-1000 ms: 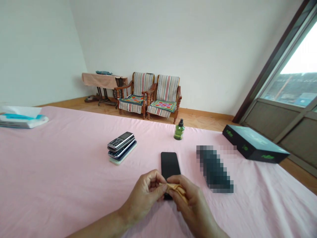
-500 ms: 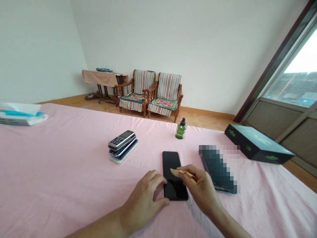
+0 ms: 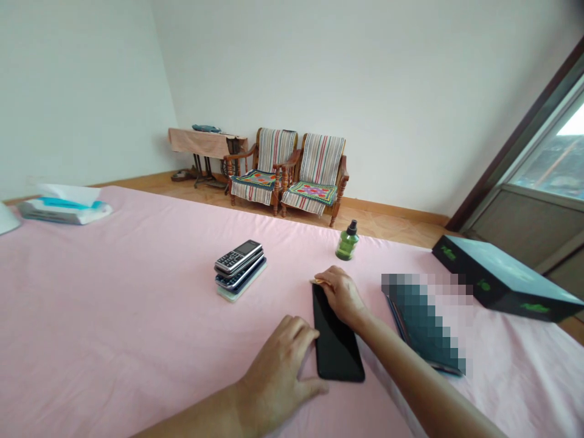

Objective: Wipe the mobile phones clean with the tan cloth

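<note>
Hands working both ends of a black smartphone (image 3: 337,344) lying flat on the pink bed sheet (image 3: 137,274): left hand (image 3: 278,371) spread open against its lower side, right hand (image 3: 342,295) pinching a small tan scrap (image 3: 319,281) at its top corner.

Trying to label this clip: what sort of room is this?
Probably a home bedroom: a pink-sheeted bed fills the foreground, two wooden armchairs stand against the wall, and a cloth-covered treadle sewing machine sits in the corner.

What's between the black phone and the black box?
In the head view, a blurred dark flat thing lies on the pink sheet between the black phone and the black box.
</note>
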### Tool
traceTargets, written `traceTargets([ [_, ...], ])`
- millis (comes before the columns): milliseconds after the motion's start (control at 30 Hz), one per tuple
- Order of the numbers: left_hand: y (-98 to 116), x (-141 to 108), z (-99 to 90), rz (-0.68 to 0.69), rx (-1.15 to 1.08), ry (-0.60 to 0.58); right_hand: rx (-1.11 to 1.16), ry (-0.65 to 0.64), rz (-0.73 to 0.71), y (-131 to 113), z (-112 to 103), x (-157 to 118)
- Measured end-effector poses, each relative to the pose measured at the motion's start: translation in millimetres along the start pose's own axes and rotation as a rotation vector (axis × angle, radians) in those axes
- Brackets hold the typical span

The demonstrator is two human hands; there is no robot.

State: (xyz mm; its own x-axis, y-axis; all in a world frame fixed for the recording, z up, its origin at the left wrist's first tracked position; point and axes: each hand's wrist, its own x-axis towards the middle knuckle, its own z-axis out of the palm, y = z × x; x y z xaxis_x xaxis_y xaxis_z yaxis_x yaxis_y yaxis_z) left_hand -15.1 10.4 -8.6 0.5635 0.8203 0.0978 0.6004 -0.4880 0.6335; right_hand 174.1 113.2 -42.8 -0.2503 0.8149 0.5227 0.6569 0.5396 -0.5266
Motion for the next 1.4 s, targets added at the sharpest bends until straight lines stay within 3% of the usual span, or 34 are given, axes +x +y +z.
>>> traceTargets([
  [333,-4,-1,5.4,0.045,0.038,0.034,-0.021,-0.117,-0.138,0,-9,-11],
  [533,-3,1,5.2,0.051,0.013,0.048,-0.019,-0.185,-0.151,-18,-19,-26],
  [767,-2,2,6.7,-0.043,-0.058,0.126,-0.031,-0.24,-0.152,-45,-30,-45],
  [1167,-3,2,4.8,-0.015,-0.136,0.137,-0.035,-0.365,-0.048,-87,-45,-88],
  [1333,-6,3,4.3,0.016,-0.133,0.112,0.105,-0.398,0.013,-88,-56,-101],
  [1400,-6,3,4.5,0.027,-0.111,0.097,0.168,-0.355,0.026,-81,-59,-97],
])
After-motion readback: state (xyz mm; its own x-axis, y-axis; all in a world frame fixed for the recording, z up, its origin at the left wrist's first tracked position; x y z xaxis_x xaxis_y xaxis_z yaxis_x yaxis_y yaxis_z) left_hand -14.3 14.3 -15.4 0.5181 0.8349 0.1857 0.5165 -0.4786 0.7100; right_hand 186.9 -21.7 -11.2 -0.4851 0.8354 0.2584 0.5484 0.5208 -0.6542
